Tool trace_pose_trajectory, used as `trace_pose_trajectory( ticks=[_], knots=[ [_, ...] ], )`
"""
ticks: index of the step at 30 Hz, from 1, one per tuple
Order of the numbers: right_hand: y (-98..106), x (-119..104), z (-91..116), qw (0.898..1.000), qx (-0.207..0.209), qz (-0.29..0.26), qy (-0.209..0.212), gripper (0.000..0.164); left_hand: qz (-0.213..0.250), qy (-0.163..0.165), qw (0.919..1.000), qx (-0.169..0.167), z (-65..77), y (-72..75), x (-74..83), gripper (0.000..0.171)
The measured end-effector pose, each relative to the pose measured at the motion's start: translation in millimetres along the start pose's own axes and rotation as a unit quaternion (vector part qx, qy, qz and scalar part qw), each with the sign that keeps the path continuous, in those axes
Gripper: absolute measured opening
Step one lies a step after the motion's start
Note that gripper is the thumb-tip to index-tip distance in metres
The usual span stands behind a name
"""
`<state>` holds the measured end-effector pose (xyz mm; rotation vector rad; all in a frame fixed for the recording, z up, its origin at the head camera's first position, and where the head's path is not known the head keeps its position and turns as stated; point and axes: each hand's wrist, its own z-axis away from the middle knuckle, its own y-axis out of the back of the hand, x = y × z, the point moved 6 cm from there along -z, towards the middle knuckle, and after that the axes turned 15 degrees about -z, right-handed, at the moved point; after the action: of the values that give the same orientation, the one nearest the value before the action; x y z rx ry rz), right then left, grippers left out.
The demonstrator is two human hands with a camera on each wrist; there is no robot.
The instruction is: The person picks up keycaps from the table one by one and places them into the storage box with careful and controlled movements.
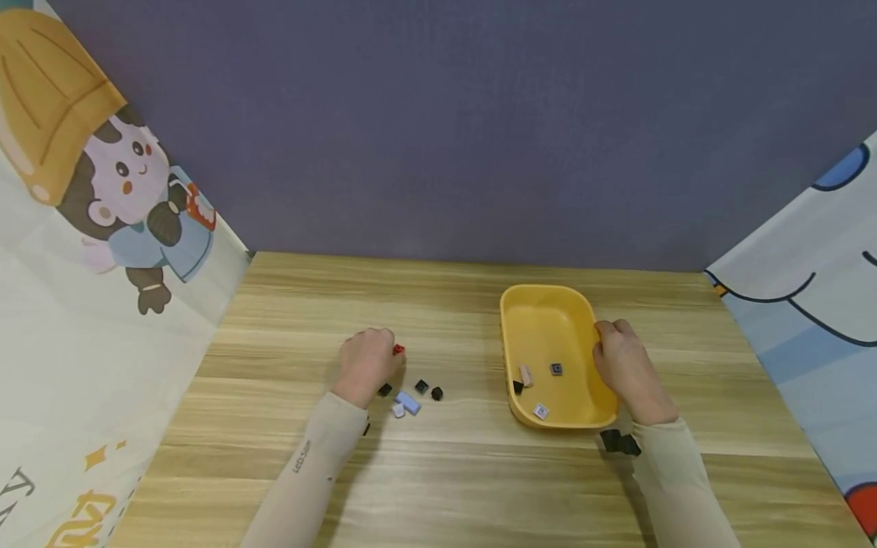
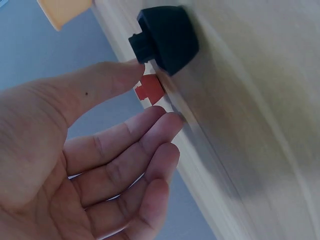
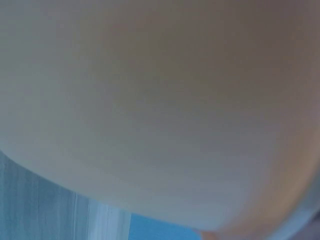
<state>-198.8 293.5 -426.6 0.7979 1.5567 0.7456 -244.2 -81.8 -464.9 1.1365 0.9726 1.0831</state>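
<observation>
- Fingers (image 2: pixel 165 125) of the left hand (image 1: pixel 368 363) are released: lightly bent, parted from the thumb, with a red keycap (image 1: pixel 399 349) in the gap between them; whether a fingertip touches it, I cannot tell.
- At far left, a hanging (image 1: pixel 62 342) bears a cartoon figure in an orange hat; low on it stand a dark "y" and orange letters, both cut off or too slanted to read further.
- On the left sleeve (image 1: pixel 311 464), dark lettering seems to begin "LED"; the rest is unclear.
- The red keycap lies on the bench (image 1: pixel 466 487) just beside the fingers, its stem turned away from the wood in the left wrist view.
- Just beside the left wrist lies a black keycap (image 1: pixel 385 390), then a white keycap (image 1: pixel 399 410) next to a longer blue keycap (image 1: pixel 407 403), and two dark keycaps (image 1: pixel 437 393) near each other.
- Well to the right stands a yellow tray (image 1: pixel 548 312). Inside it, left to right, are a black piece (image 1: pixel 518 387), a pinkish piece (image 1: pixel 526 375), a white piece (image 1: pixel 540 411) whose mark is too small to read, and a dark grey piece (image 1: pixel 556 369).
- The right hand (image 1: pixel 626 367) grasps the tray's right rim, thumb on the inner side.
- Black pieces (image 1: pixel 620 442) lie near the right wrist, by the tray's near corner.
</observation>
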Motion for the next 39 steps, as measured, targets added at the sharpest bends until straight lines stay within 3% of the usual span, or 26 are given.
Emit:
trace_pose_trajectory(
  ticks=[14,22,32,39],
  knots=[
    [0.2,-0.3,0.3,1.000,0.005,0.000,0.011,0.031,0.000,-0.002,0.9999,0.014,1.8,2.4,0.8,0.037],
    [0.0,0.3,0.4,1.000,0.006,0.000,0.011,0.031,0.027,-0.023,0.9984,0.044,9.6,15.2,8.3,0.041],
    [-1.5,1.2,0.9,1.000,0.003,0.000,0.009,0.030,0.021,-0.062,0.9937,0.091,16.1,39.7,33.7,0.025],
    [-0.8,0.4,0.6,1.000,0.010,0.002,0.015,0.030,0.030,-0.119,0.9822,0.142,17.9,56.1,68.1,0.022]
  ],
)
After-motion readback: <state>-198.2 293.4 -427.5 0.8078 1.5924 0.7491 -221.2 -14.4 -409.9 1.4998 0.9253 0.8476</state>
